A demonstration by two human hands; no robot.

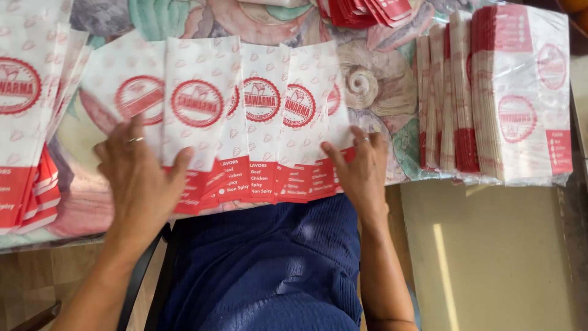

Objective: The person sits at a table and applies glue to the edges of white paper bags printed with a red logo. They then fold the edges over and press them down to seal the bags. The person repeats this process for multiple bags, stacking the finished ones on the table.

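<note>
Left hand point(139, 178) lies flat, fingers spread, on the fanned row of red-and-white paper bags point(245, 122) at the counter's point(380, 92) near edge; right hand point(361, 168), fingers together, presses the row's right end. Overlaps hide most bags; the left stack point(24, 122) is cut off.

From my feed this reads as a small home-style packing spot, not a factory line. I see a work table point(380, 92) covered with a soft floral and seashell-patterned cloth, the kind used in a house. Spread across it are white-and-red printed paper food bags point(245, 116), fanned in a row, and at the right edge bundled stacks of bags point(520, 98) wrapped in clear plastic. More red-ended bags point(27, 184) pile up on the left. Below the table edge I see a tan floor point(490, 257) with a stripe of sunlight, and a dark chair frame point(144, 276).
</note>
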